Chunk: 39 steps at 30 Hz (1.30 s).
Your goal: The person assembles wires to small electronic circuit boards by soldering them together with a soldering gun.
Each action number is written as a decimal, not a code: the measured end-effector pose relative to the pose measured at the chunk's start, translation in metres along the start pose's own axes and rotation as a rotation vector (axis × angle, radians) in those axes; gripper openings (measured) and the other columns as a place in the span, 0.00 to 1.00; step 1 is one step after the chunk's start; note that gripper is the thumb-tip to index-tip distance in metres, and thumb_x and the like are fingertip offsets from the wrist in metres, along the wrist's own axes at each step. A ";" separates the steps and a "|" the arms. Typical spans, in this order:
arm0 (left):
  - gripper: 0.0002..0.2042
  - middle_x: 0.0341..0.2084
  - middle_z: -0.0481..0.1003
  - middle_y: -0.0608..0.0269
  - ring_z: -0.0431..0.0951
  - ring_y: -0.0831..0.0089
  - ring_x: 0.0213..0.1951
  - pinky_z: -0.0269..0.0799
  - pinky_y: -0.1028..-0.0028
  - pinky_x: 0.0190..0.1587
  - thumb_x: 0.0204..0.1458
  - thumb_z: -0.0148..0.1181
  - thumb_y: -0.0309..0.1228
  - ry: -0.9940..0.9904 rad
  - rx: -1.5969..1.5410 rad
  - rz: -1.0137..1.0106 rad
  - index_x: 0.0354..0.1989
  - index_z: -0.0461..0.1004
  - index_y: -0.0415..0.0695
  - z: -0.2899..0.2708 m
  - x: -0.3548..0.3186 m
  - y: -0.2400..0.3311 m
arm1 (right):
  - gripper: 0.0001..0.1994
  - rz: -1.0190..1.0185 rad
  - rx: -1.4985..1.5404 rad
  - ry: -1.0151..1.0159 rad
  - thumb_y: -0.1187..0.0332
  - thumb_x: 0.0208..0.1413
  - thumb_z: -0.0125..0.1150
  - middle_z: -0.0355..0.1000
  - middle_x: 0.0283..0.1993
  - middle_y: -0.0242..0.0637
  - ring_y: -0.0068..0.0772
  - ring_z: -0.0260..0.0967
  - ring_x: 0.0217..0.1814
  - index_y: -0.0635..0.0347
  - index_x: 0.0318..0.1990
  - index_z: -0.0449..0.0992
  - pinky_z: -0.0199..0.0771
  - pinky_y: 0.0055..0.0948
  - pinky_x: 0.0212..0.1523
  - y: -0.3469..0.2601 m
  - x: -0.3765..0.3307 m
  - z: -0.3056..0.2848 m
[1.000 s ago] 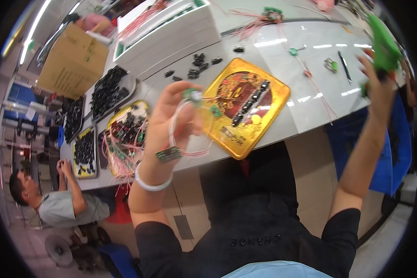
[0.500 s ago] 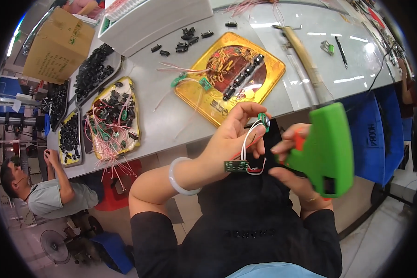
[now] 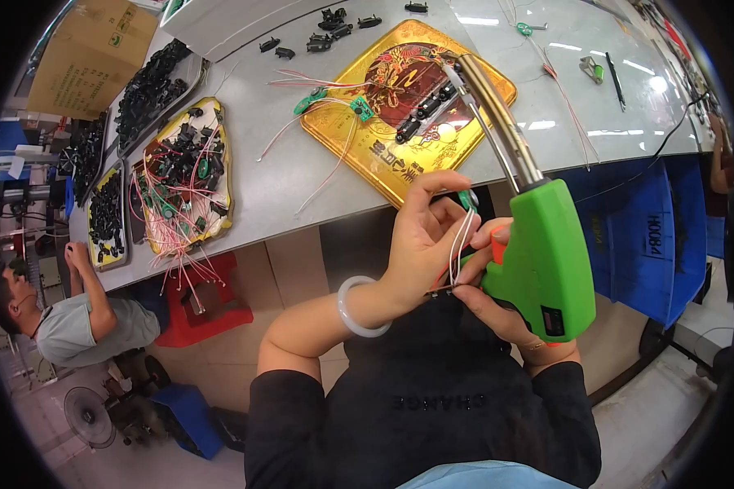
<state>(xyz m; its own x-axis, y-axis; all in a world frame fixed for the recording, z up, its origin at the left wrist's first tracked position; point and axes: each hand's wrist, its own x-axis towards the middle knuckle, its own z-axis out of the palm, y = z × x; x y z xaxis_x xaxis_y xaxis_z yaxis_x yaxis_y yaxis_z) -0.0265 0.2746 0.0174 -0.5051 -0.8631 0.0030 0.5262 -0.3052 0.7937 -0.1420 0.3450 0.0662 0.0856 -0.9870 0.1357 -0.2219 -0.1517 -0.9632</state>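
Between the thumb and fingers of my left hand (image 3: 424,240) is a small round green circuit board (image 3: 466,199), from which white wires (image 3: 458,243) hang down. My right hand (image 3: 497,306) grips a green soldering gun (image 3: 546,253) with an orange trigger, its metal tip pointing up and away over the gold tin tray (image 3: 347,163). The right thumb and a finger meet at the lower wire ends beside my left hand; the small board there is mostly hidden. On the tin lie black cylindrical parts (image 3: 420,118) and a green board (image 3: 361,107) with wires.
To the left stand a yellow-edged tray (image 3: 227,183) of wired boards and black parts, and further trays of black parts. A white foam box (image 3: 245,28) and a carton (image 3: 94,57) sit behind. Blue bins (image 3: 644,244) stand right; a co-worker (image 3: 90,318) sits left.
The soldering gun has swung left and its tip now lies over the gold tin. My right hand has come up to the wires at my left hand. The dangling small board is now mostly hidden.
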 end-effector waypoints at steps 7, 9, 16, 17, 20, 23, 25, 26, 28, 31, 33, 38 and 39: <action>0.08 0.42 0.61 0.60 0.65 0.76 0.40 0.59 0.79 0.43 0.50 0.50 0.23 -0.147 0.326 0.049 0.39 0.69 0.38 -0.034 -0.028 0.020 | 0.30 -0.118 0.167 0.168 0.85 0.38 0.62 0.57 0.43 0.40 0.23 0.68 0.32 0.54 0.50 0.56 0.68 0.20 0.34 0.010 -0.006 -0.003; 0.06 0.36 0.65 0.62 0.65 0.76 0.40 0.59 0.78 0.45 0.52 0.52 0.28 -0.192 0.079 -0.225 0.32 0.71 0.38 -0.027 -0.035 0.022 | 0.30 -0.175 0.172 0.219 0.88 0.38 0.59 0.58 0.43 0.41 0.24 0.69 0.32 0.58 0.50 0.57 0.69 0.19 0.33 0.016 -0.006 -0.002; 0.04 0.35 0.66 0.63 0.67 0.76 0.38 0.63 0.77 0.45 0.49 0.57 0.26 -0.233 -0.163 -0.227 0.32 0.71 0.38 -0.031 -0.029 0.017 | 0.32 -0.199 0.063 0.167 0.87 0.40 0.58 0.57 0.45 0.39 0.22 0.68 0.32 0.53 0.53 0.54 0.69 0.19 0.34 0.024 -0.004 -0.001; 0.04 0.35 0.66 0.63 0.67 0.76 0.38 0.63 0.77 0.45 0.49 0.57 0.26 -0.233 -0.162 -0.229 0.32 0.71 0.38 -0.032 -0.029 0.016 | 0.32 -0.195 0.046 0.172 0.88 0.40 0.58 0.57 0.45 0.39 0.22 0.68 0.32 0.52 0.54 0.54 0.69 0.19 0.34 0.025 -0.004 0.000; 0.03 0.35 0.66 0.62 0.67 0.76 0.38 0.63 0.76 0.44 0.49 0.56 0.24 -0.210 -0.122 -0.177 0.31 0.71 0.39 -0.030 -0.029 0.015 | 0.32 -0.168 0.084 0.172 0.87 0.42 0.57 0.56 0.46 0.39 0.21 0.67 0.33 0.52 0.54 0.53 0.68 0.19 0.36 0.026 -0.004 0.002; 0.06 0.31 0.68 0.59 0.67 0.69 0.40 0.62 0.70 0.46 0.49 0.58 0.29 -0.130 -0.042 -0.178 0.28 0.69 0.40 -0.026 -0.026 0.016 | 0.31 -0.138 0.043 0.182 0.87 0.43 0.56 0.58 0.43 0.37 0.21 0.67 0.34 0.54 0.54 0.53 0.67 0.19 0.38 0.027 -0.003 0.003; 0.06 0.29 0.69 0.58 0.69 0.67 0.40 0.63 0.67 0.47 0.51 0.55 0.28 -0.127 -0.022 -0.042 0.33 0.66 0.40 -0.024 -0.023 0.014 | 0.31 -0.102 -0.001 0.169 0.87 0.40 0.58 0.57 0.43 0.39 0.22 0.68 0.34 0.54 0.52 0.53 0.67 0.20 0.38 0.024 -0.001 0.001; 0.06 0.29 0.69 0.58 0.69 0.67 0.40 0.63 0.67 0.47 0.51 0.55 0.28 -0.132 -0.019 -0.043 0.33 0.66 0.40 -0.023 -0.022 0.014 | 0.32 -0.064 -0.044 0.155 0.87 0.37 0.60 0.57 0.44 0.40 0.23 0.69 0.33 0.54 0.50 0.54 0.68 0.22 0.38 0.023 0.001 -0.001; 0.05 0.26 0.69 0.58 0.71 0.65 0.39 0.63 0.64 0.48 0.53 0.51 0.28 -0.122 0.048 -0.022 0.34 0.63 0.41 -0.019 -0.022 0.016 | 0.33 -0.102 -0.091 0.153 0.87 0.37 0.61 0.58 0.44 0.40 0.23 0.69 0.33 0.53 0.51 0.53 0.68 0.22 0.38 0.028 0.003 -0.001; 0.05 0.22 0.67 0.59 0.71 0.67 0.32 0.65 0.64 0.45 0.55 0.49 0.29 -0.149 0.092 -0.114 0.34 0.61 0.42 -0.019 -0.021 0.031 | 0.35 -0.135 -0.066 0.103 0.85 0.37 0.63 0.60 0.44 0.39 0.24 0.69 0.35 0.50 0.54 0.54 0.69 0.23 0.37 0.033 0.007 -0.004; 0.03 0.29 0.69 0.57 0.67 0.78 0.27 0.66 0.78 0.33 0.55 0.44 0.24 -0.231 0.022 -0.128 0.37 0.61 0.39 -0.025 -0.014 0.056 | 0.31 -0.052 0.122 0.120 0.83 0.39 0.64 0.60 0.45 0.38 0.26 0.69 0.37 0.49 0.51 0.58 0.70 0.24 0.36 0.037 0.000 -0.009; 0.03 0.25 0.65 0.67 0.63 0.82 0.27 0.59 0.82 0.32 0.51 0.50 0.24 -0.221 0.648 -0.195 0.31 0.64 0.39 -0.029 0.029 0.151 | 0.31 -0.209 0.161 0.165 0.85 0.39 0.59 0.58 0.47 0.42 0.26 0.68 0.35 0.54 0.53 0.58 0.67 0.21 0.31 0.074 -0.005 -0.034; 0.05 0.24 0.63 0.70 0.60 0.83 0.28 0.57 0.83 0.32 0.51 0.52 0.27 -0.197 0.871 -0.263 0.28 0.64 0.40 -0.027 0.048 0.166 | 0.28 -0.245 0.139 0.215 0.85 0.39 0.56 0.60 0.47 0.43 0.24 0.67 0.33 0.58 0.52 0.60 0.67 0.20 0.31 0.084 -0.005 -0.037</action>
<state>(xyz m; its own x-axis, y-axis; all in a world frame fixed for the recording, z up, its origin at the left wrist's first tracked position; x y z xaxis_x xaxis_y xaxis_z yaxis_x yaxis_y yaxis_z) 0.0549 0.1719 0.1325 -0.6844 -0.7006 -0.2019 -0.2806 -0.0026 0.9598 -0.1966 0.3357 -0.0067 -0.0898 -0.9130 0.3979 -0.0844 -0.3911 -0.9165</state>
